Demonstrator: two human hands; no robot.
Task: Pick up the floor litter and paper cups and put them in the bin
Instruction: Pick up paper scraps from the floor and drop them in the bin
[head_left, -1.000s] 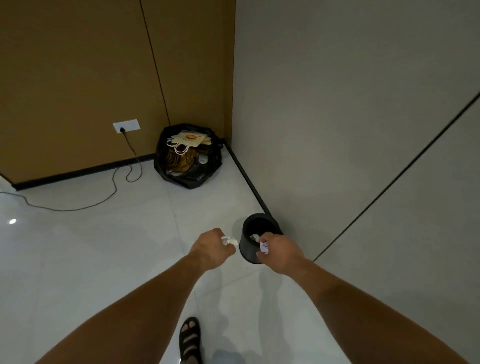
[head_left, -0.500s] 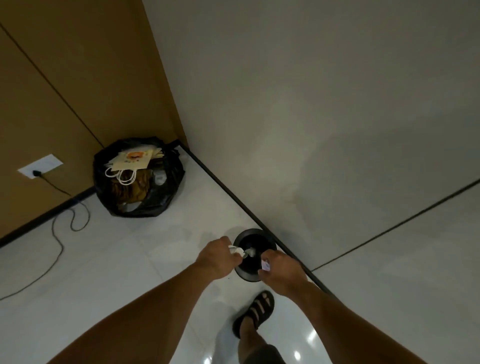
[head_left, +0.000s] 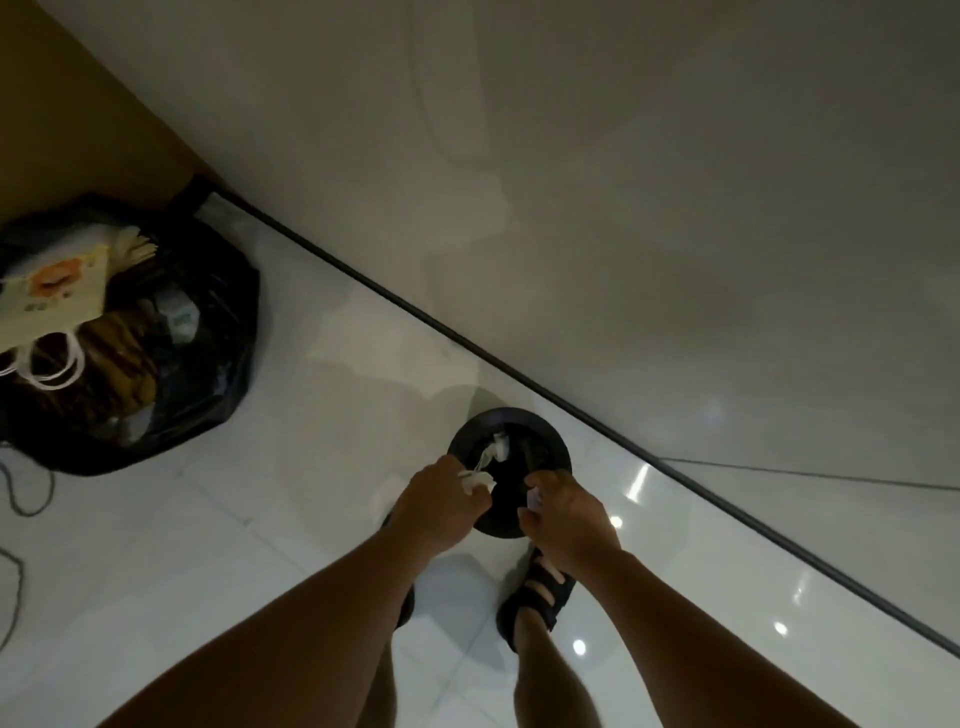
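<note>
White crumpled litter (head_left: 477, 477) in left hand (head_left: 439, 506) grip over round black bin (head_left: 560, 451); right hand (head_left: 569, 517) pinching pale scrap (head_left: 534, 500).

Both forearms are bare, no sleeves, watch or rings showing. The legs are bare too. At six o'clock, each foot wears a black sandal (head_left: 540, 597) with wide straps across the top.

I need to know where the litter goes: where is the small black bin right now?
In the head view the black bin stands on the floor, lower centre, against the grey wall's baseboard, directly under both hands, right of the black rubbish bag.
</note>
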